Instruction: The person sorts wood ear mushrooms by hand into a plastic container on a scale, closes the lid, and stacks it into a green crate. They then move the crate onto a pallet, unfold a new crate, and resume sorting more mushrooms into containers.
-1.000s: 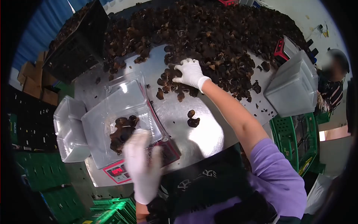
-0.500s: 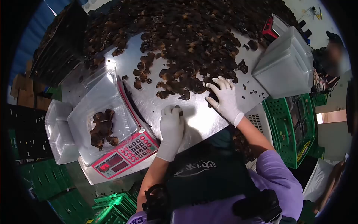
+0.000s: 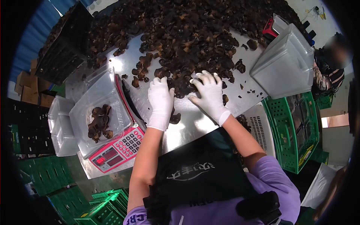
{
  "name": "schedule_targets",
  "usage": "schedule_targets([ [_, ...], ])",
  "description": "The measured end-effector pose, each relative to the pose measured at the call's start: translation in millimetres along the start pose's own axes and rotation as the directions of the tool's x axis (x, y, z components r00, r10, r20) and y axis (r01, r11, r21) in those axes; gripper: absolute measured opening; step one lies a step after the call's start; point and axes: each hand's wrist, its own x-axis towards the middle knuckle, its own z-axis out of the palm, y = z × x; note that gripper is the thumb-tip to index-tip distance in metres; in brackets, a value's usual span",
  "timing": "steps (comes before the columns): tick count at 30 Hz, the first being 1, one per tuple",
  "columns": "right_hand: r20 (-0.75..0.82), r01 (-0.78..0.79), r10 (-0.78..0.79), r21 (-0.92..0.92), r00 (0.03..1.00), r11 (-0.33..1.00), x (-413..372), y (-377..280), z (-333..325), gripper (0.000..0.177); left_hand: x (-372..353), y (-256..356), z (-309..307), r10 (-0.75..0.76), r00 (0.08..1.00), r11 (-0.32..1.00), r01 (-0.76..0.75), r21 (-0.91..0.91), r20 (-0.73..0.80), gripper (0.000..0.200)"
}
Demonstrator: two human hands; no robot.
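The clear tray (image 3: 99,112) on the scale (image 3: 116,150) is sitting to our left, nearer our left hand (image 3: 160,103), which is lying flat with fingers together. Our right hand (image 3: 209,93) is spreading wide on the near edge of the mushroom pile (image 3: 187,41), which is lying just beyond both palms.

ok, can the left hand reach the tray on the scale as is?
Probably yes. The left hand lies flat on the table right beside the scale; the tray on it is open on top, and nothing stands between them.
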Motion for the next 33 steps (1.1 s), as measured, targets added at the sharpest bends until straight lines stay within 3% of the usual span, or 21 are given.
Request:
schedule_targets([
  [2, 0.039, 0.058, -0.054, -0.137, 0.998, 0.989, 5, 1, 14, 0.040, 7, -2, 1, 0.006, 0.996, 0.995, -0.015, 0.102, 0.088, 0.029],
  [4, -0.059, 0.058, -0.059, -0.020, 0.997, 0.998, 6, 7, 18, 0.025, 11, -10, 5, 0.024, 0.998, 0.993, -0.030, 0.114, 0.052, 0.019],
  [5, -0.134, 0.056, -0.050, 0.045, 0.990, 0.997, 3, 10, 14, 0.019, 6, -13, 7, 0.092, 0.991, 0.989, -0.080, 0.121, -0.099, 0.011],
  [8, -0.345, 0.068, -0.001, 0.182, 0.939, 0.981, -11, 16, -5, 0.008, -6, -17, -4, 0.056, 0.975, 0.998, -0.051, 0.028, -0.215, 0.010],
  [9, -0.274, -0.037, 0.197, 0.495, 0.941, 0.868, -16, 12, -18, 0.005, -8, -18, -6, 0.065, 0.965, 0.996, -0.078, -0.045, -0.253, 0.011],
  [11, -0.051, -0.165, 0.453, 0.890, 0.890, 0.425, -25, 13, -25, 0.009, -9, -9, -9, 0.079, 0.973, 0.984, -0.110, -0.137, -0.216, 0.013],
  [12, 0.173, -0.166, 0.486, 0.984, 0.856, -0.058, -29, 23, -21, 0.014, -11, -2, -9, 0.093, 0.978, 0.965, -0.135, -0.225, -0.186, 0.015],
  [15, 0.348, -0.186, 0.536, 0.925, 0.770, -0.333, -18, 32, -33, 0.022, -9, 25, 2, 0.189, 0.979, 0.954, -0.201, -0.223, -0.074, 0.030],
  [16, 0.345, -0.184, 0.541, 0.926, 0.767, -0.330, -15, 30, -40, 0.022, -7, 31, 4, 0.197, 0.980, 0.962, -0.194, -0.192, -0.005, 0.035],
  [19, 0.380, -0.446, 0.360, 0.887, 0.852, 0.118, -6, 21, -43, 0.029, -9, 28, 33, 0.191, 0.982, 0.964, -0.190, -0.186, -0.017, 0.035],
  [20, 0.355, -0.472, 0.328, 0.770, 0.876, 0.428, -3, 21, -32, 0.034, -8, 29, 32, 0.156, 0.988, 0.966, -0.150, -0.209, 0.014, 0.033],
  [21, 0.200, -0.316, 0.245, 0.554, 0.949, 0.771, 0, 17, -25, 0.036, -8, 29, 30, 0.132, 0.989, 0.972, -0.116, -0.206, 0.063, 0.029],
  [22, 0.088, -0.115, 0.097, 0.223, 0.991, 0.968, 3, 13, -21, 0.038, -9, 27, 28, 0.134, 0.989, 0.972, -0.119, -0.205, 0.063, 0.029],
  [23, 0.034, -0.001, -0.004, 0.164, 0.999, 0.986, 1, 17, -6, 0.042, -12, 25, 26, 0.129, 0.991, 0.945, -0.131, -0.300, -0.028, 0.029],
  [25, 0.036, -0.064, 0.058, 0.177, 0.998, 0.982, 1, 17, 2, 0.025, -15, 22, 18, 0.020, 0.996, 0.891, -0.057, -0.451, -0.087, 0.028],
  [26, -0.023, -0.099, 0.108, 0.252, 0.994, 0.963, 0, 15, -4, 0.020, -17, 23, 6, -0.093, 0.995, 0.820, 0.093, -0.565, 0.029, 0.025],
  [28, -0.065, -0.247, 0.361, 0.618, 0.930, 0.747, -4, 16, -30, 0.011, -17, 11, 4, -0.214, 0.930, 0.221, 0.343, -0.913, 0.297, 0.020],
  [29, 0.049, -0.256, 0.382, 0.821, 0.923, 0.510, -4, 14, -55, 0.012, -14, 9, -14, -0.238, 0.849, -0.001, 0.485, -0.874, 0.471, 0.017],
  [30, 0.118, -0.251, 0.436, 0.932, 0.892, 0.262, -9, 20, -58, 0.012, -14, 2, -15, -0.107, 0.891, -0.225, 0.411, -0.883, 0.442, 0.018],
  [32, 0.382, -0.320, 0.486, 0.924, 0.786, -0.208, -23, 51, -57, 0.017, -8, -7, -9, -0.040, 0.847, -0.525, 0.434, -0.732, 0.531, 0.023],
  [33, 0.373, -0.261, 0.450, 0.920, 0.811, -0.293, -30, 68, -50, 0.020, -6, -13, -3, 0.078, 0.847, -0.552, 0.476, -0.684, 0.526, 0.030],
])
